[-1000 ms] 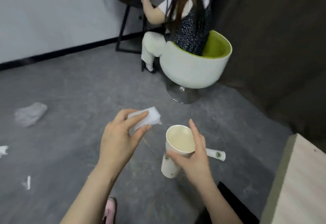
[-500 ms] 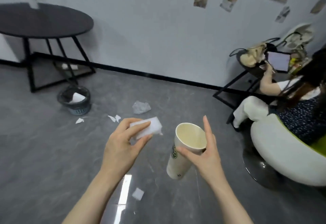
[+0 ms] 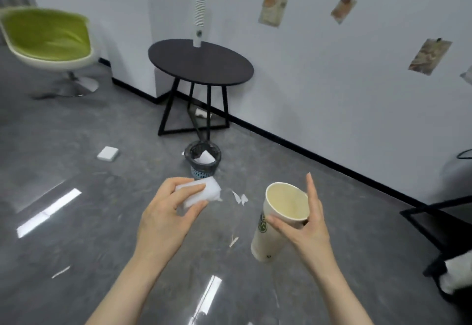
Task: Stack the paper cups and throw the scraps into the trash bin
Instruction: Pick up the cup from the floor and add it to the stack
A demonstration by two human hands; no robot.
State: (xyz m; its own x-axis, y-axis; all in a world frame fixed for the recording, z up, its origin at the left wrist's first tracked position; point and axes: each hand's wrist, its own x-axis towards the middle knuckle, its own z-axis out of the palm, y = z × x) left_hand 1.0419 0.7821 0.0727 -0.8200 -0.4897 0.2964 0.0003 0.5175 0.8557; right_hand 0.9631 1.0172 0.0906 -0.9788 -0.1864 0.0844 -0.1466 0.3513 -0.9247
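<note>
My left hand (image 3: 167, 218) is closed on a white scrap block (image 3: 201, 193), held out in front of me. My right hand (image 3: 305, 227) grips a stack of white paper cups (image 3: 273, 222) at the rim, mouth tilted toward me. A small dark mesh trash bin (image 3: 203, 158) stands on the grey floor just beyond my left hand, with white paper inside. A tall stack of paper cups (image 3: 199, 21) stands upright on the round black table (image 3: 200, 62). Small paper scraps (image 3: 240, 198) lie on the floor between my hands.
Left of the bin, a white flat block (image 3: 108, 154) lies on the floor. A green and white chair (image 3: 48, 41) stands at the far left. Black frame legs (image 3: 439, 217) stand at the right edge. Thin scraps (image 3: 61, 271) lie near my left arm.
The view has swung left, away from the seated person, so the table and bin now lie ahead and closer. Both hands keep the same hold on the scrap and the cups.
</note>
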